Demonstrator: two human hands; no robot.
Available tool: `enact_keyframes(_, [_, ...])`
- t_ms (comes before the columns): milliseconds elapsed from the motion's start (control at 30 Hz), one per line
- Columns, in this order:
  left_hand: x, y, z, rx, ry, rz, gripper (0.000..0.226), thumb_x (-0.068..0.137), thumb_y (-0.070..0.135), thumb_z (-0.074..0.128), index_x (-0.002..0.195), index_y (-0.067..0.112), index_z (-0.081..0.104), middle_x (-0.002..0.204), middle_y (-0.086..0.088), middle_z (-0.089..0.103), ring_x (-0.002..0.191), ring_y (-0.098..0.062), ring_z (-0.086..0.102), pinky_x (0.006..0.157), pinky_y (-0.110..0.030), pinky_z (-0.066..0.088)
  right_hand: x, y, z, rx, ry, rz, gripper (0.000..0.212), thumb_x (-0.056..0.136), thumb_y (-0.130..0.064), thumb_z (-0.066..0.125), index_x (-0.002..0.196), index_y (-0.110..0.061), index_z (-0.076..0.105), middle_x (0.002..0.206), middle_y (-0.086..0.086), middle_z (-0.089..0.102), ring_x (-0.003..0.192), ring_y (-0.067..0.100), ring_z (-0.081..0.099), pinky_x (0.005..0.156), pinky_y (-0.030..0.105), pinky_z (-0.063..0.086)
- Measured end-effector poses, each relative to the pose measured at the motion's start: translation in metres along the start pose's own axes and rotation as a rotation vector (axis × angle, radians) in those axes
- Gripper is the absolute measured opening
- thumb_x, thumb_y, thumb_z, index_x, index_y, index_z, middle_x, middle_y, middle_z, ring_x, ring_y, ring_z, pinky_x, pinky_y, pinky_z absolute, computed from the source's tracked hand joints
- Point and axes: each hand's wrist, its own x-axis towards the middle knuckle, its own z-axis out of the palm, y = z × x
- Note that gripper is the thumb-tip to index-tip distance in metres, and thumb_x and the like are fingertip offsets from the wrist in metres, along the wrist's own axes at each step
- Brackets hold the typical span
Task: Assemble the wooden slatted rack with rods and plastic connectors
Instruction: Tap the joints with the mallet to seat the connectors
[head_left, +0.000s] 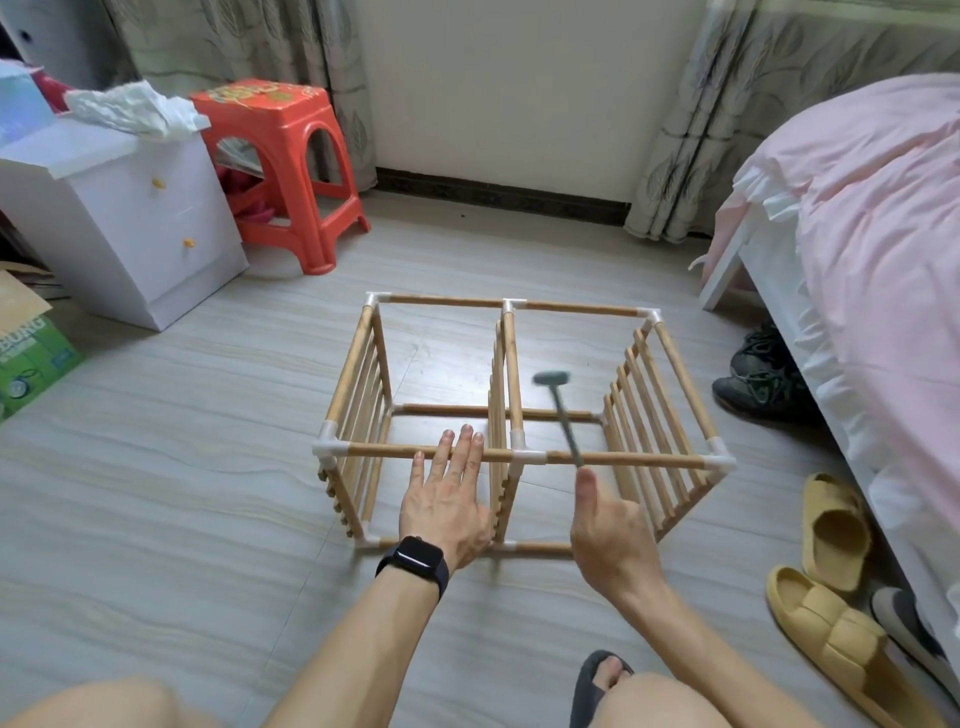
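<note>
My L hand (447, 499) lies flat, fingers straight, steadying the rack (358, 374) by its front rod (639, 459), while R hand (613, 540) clenches a raised hammer (563, 421), prob. to seat the mid connector (529, 457).

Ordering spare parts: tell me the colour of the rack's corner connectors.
White; the head view shows it best, at the near-left corner connector.

1. Rack (512, 364) top lies open in two bays, walled by slatted panels (652, 415).
2. Bare floor (156, 493) spreads left of it.
3. Bed (872, 234), shoes (763, 384) and slippers (836, 525) crowd its right.
</note>
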Motion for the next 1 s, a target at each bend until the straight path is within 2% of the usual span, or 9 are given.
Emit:
enact_keyframes(67, [-0.001,0.001,0.002,0.009,0.006,-0.003,0.080,0.100,0.026,0.031,0.153,0.018,-0.028,0.158,0.001,-0.036,0.151,-0.020,-0.025,0.125,-0.050,-0.006,0.001,0.005,0.005,-0.204,-0.155,0.137,0.050,0.107,-0.046,0.013,0.092,-0.020,0.053,0.061,-0.006,0.049,0.054,0.010,0.047,0.054,0.035,0.040])
enact_keyframes(133, [0.001,-0.002,0.000,0.012,0.029,-0.001,0.077,0.102,0.021,0.030,0.155,0.019,-0.025,0.162,0.002,-0.031,0.152,-0.020,-0.022,0.125,-0.050,-0.007,0.008,0.007,0.002,-0.128,-0.065,0.089,0.051,0.106,-0.045,0.014,0.087,-0.019,0.054,0.057,-0.005,0.048,0.048,0.011,0.044,0.045,0.026,0.035])
enact_keyframes(267, [0.008,-0.009,0.000,0.014,0.088,0.037,0.063,0.108,0.019,0.027,0.160,0.022,-0.009,0.169,0.003,-0.009,0.155,-0.018,-0.010,0.123,-0.048,-0.007,0.033,0.004,-0.012,0.137,0.158,0.051,0.052,0.104,-0.049,0.020,0.081,-0.017,0.054,0.060,0.005,0.058,0.052,0.020,0.056,0.046,0.027,0.039])
enact_keyframes(367, [0.016,-0.013,-0.006,0.018,0.102,0.054,0.053,0.111,0.024,0.023,0.161,0.022,0.007,0.168,0.002,0.013,0.156,-0.018,0.006,0.125,-0.048,0.000,0.053,0.015,-0.015,0.075,0.054,0.109,0.055,0.105,-0.053,0.017,0.097,-0.016,0.056,0.080,0.001,0.063,0.071,0.018,0.064,0.059,0.031,0.049])
enact_keyframes(533, [0.024,-0.012,-0.011,0.040,0.169,0.055,0.034,0.110,0.017,0.031,0.141,0.022,0.042,0.133,0.002,0.055,0.129,-0.019,0.048,0.122,-0.047,0.025,0.062,0.027,-0.007,-0.021,-0.034,0.135,0.047,0.105,-0.050,0.016,0.086,-0.018,0.046,0.087,0.004,0.053,0.074,0.018,0.052,0.067,0.039,0.044])
enact_keyframes(600, [0.024,-0.013,-0.017,0.083,0.190,0.088,0.028,0.109,0.017,0.032,0.130,0.022,0.048,0.118,0.002,0.058,0.107,-0.019,0.054,0.104,-0.040,0.042,0.062,0.021,-0.005,-0.028,-0.049,0.137,0.046,0.106,-0.048,0.016,0.085,-0.018,0.045,0.088,0.003,0.050,0.075,0.016,0.050,0.066,0.035,0.040])
enact_keyframes(667, [0.026,-0.017,-0.027,0.112,0.214,0.117,0.025,0.109,0.020,0.032,0.126,0.023,0.050,0.108,0.002,0.056,0.090,-0.018,0.050,0.081,-0.032,0.041,0.065,0.015,-0.008,-0.011,-0.061,0.134,0.047,0.106,-0.047,0.016,0.088,-0.016,0.046,0.087,0.004,0.051,0.075,0.017,0.051,0.066,0.036,0.041])
enact_keyframes(867, [0.046,-0.038,-0.082,0.102,0.406,0.136,0.026,0.110,0.028,0.032,0.126,0.028,0.053,0.109,0.006,0.059,0.095,-0.018,0.054,0.082,-0.032,0.040,0.092,-0.021,-0.043,-0.031,0.012,0.008,0.049,0.106,-0.048,0.015,0.089,-0.016,0.047,0.080,0.002,0.054,0.069,0.016,0.051,0.061,0.036,0.038])
enact_keyframes(1000, [0.064,-0.039,-0.130,0.087,0.444,0.132,0.028,0.110,0.032,0.032,0.127,0.029,0.053,0.113,0.005,0.059,0.101,-0.020,0.054,0.081,-0.033,0.039,0.123,-0.045,-0.068,-0.090,0.077,-0.028,0.050,0.107,-0.048,0.013,0.095,-0.014,0.047,0.082,0.004,0.054,0.073,0.025,0.052,0.072,0.039,0.040])
